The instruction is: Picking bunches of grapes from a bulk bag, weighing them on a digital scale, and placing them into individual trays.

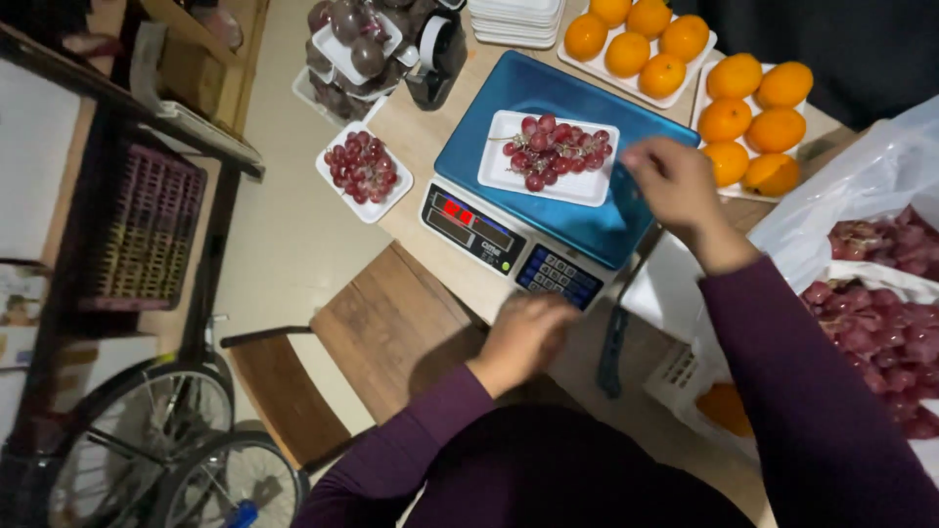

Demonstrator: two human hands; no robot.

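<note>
Fingers of the right hand hover loose and empty beside the grape tray on the scale, left hand curled empty lower centre, another filled tray already set aside left.

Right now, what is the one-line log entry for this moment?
left hand: closed, near keypad | right hand: over blue weighing scale | white foam tray of red grapes: on scale

Red grapes on white tray
</note>
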